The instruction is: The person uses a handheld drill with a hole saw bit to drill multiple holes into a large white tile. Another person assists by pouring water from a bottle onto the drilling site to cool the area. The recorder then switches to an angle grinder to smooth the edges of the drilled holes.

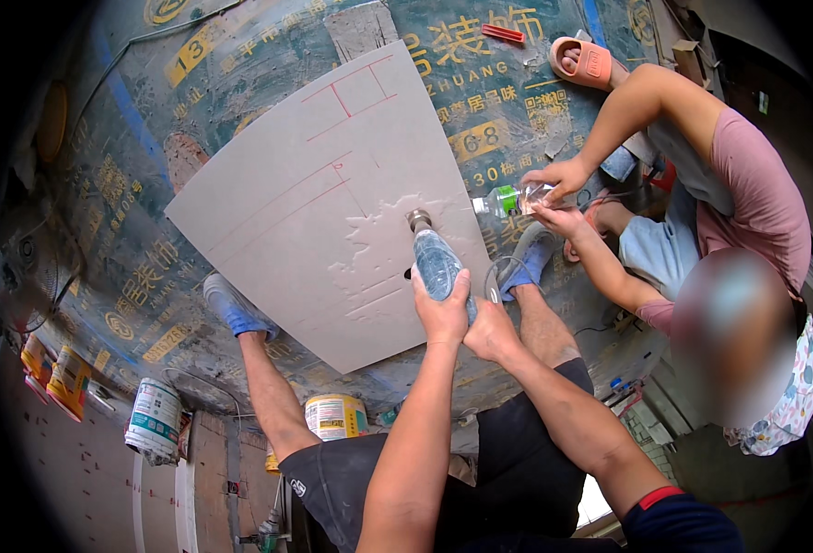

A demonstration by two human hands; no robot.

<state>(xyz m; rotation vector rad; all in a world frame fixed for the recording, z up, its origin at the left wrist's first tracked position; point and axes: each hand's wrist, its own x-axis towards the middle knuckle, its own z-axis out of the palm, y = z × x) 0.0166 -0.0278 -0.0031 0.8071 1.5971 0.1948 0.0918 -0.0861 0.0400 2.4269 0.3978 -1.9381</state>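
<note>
A pale grey slab, broad and fan-shaped, is seen from above, laid over a floor covered by a dark green sheet with yellow printing. A power tool with a bluish, cloudy body is held over the slab's right half, its round metal bit pointed away from the wearer and down at the surface; whether the two touch cannot be told. The tool's body is gripped by the left hand, fingers wrapped around it; its rear end is clasped by the right hand, closed just behind and to the right. A jagged wet patch is spread around the bit, and a small dark spot is seen beside the tool. The far part of the slab is marked with red lines. At the right, a clear bottle with a green label is held sideways in both hands by a crouching person in a pink top, its neck pointed toward the slab's right edge. The slab is flanked by the wearer's covered feet. A red object is seen beyond it, and a white bucket at lower left.
</note>
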